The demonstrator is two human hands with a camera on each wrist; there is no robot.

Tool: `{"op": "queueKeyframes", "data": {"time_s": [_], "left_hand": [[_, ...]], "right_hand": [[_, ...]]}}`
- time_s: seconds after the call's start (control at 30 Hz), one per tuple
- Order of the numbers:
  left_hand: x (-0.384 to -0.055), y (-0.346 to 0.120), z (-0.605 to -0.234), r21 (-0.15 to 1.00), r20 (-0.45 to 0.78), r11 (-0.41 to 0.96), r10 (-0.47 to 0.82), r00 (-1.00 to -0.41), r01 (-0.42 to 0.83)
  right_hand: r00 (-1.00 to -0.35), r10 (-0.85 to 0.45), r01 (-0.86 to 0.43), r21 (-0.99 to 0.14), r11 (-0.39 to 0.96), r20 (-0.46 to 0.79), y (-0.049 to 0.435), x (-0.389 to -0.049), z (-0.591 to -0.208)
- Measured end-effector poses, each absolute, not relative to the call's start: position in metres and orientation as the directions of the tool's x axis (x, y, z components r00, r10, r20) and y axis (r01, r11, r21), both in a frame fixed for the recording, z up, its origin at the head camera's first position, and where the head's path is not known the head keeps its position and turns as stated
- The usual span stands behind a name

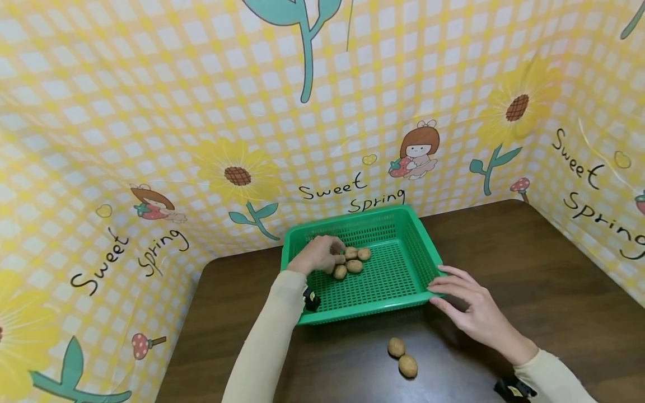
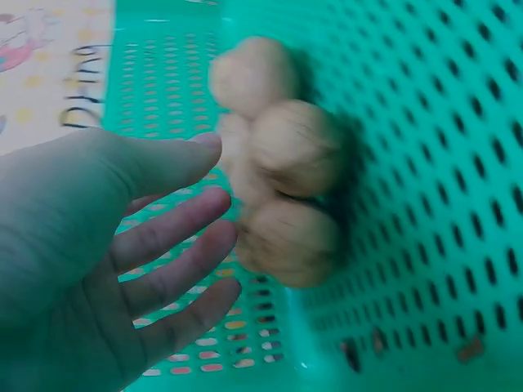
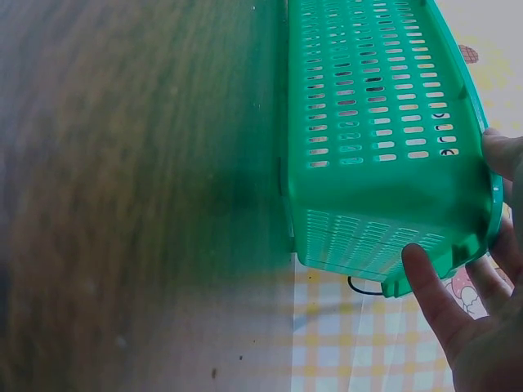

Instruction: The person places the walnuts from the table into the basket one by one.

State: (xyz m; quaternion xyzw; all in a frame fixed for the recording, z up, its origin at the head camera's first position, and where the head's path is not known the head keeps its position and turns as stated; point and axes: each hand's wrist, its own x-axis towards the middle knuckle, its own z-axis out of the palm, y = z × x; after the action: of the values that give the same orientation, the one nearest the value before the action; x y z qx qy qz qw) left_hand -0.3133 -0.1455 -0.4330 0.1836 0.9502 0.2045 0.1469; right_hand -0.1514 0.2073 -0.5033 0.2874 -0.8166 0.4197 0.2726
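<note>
Inside the green plastic basket (image 1: pixel 383 305), my left hand (image 1: pixel 318 254) reaches down beside a cluster of walnuts (image 1: pixel 355 266). In the left wrist view, the thumb and loosely spread fingers of the left hand (image 2: pixel 155 237) face the walnuts (image 2: pixel 298 149), fingertips right at them, with no walnut in its grasp. At the basket's near right corner, my right hand (image 1: pixel 471 310) touches the rim with extended fingers. The right wrist view shows its thumb at the rim and one finger against the outer wall of the basket (image 3: pixel 368 192).
Two more walnuts, one nearer the basket (image 1: pixel 396 347) and one closer to me (image 1: pixel 407 366), lie on the dark wooden table (image 1: pixel 347 364). Behind the table hangs a yellow checked cloth (image 1: pixel 322 140), close to the basket's far side.
</note>
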Motion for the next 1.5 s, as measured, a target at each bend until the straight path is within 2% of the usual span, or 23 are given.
{"op": "queueKeyframes", "data": {"time_s": [0.13,0.33,0.5,0.67,0.87,0.97,1.1,1.33,1.4,1.5], "left_hand": [[-0.314,-0.153,-0.423,0.521,-0.130,0.798,0.425,-0.896,0.303],[-0.307,-0.162,-0.398,0.572,-0.053,0.758,0.414,-0.909,0.312],[-0.288,-0.161,-0.373,0.554,0.013,0.743,0.445,-0.896,0.377],[-0.255,-0.145,-0.353,0.506,0.069,0.727,0.502,-0.862,0.464],[-0.210,-0.122,-0.348,0.493,0.086,0.658,0.614,-0.785,0.569],[-0.188,-0.114,-0.354,0.525,0.087,0.596,0.672,-0.735,0.607],[-0.162,-0.104,-0.367,0.550,0.093,0.509,0.750,-0.654,0.662],[-0.126,-0.084,-0.403,0.477,0.110,0.388,0.864,-0.491,0.789],[-0.119,-0.080,-0.416,0.460,0.101,0.374,0.879,-0.466,0.805],[-0.113,-0.075,-0.437,0.429,0.084,0.389,0.881,-0.465,0.815]], "right_hand": [[-0.684,-0.243,-0.702,-0.531,0.475,0.687,0.206,-0.151,-0.504],[-0.685,-0.237,-0.699,-0.530,0.480,0.689,0.206,-0.151,-0.503],[-0.687,-0.236,-0.699,-0.534,0.476,0.688,0.207,-0.152,-0.504],[-0.688,-0.238,-0.699,-0.539,0.469,0.686,0.207,-0.151,-0.505],[-0.695,-0.233,-0.692,-0.545,0.473,0.681,0.207,-0.152,-0.504],[-0.693,-0.234,-0.693,-0.541,0.476,0.682,0.207,-0.152,-0.503],[-0.689,-0.239,-0.698,-0.538,0.473,0.684,0.206,-0.151,-0.502],[-0.697,-0.237,-0.690,-0.543,0.478,0.677,0.206,-0.151,-0.499],[-0.697,-0.239,-0.690,-0.542,0.479,0.676,0.206,-0.150,-0.499],[-0.693,-0.241,-0.693,-0.537,0.481,0.679,0.207,-0.150,-0.500]]}}
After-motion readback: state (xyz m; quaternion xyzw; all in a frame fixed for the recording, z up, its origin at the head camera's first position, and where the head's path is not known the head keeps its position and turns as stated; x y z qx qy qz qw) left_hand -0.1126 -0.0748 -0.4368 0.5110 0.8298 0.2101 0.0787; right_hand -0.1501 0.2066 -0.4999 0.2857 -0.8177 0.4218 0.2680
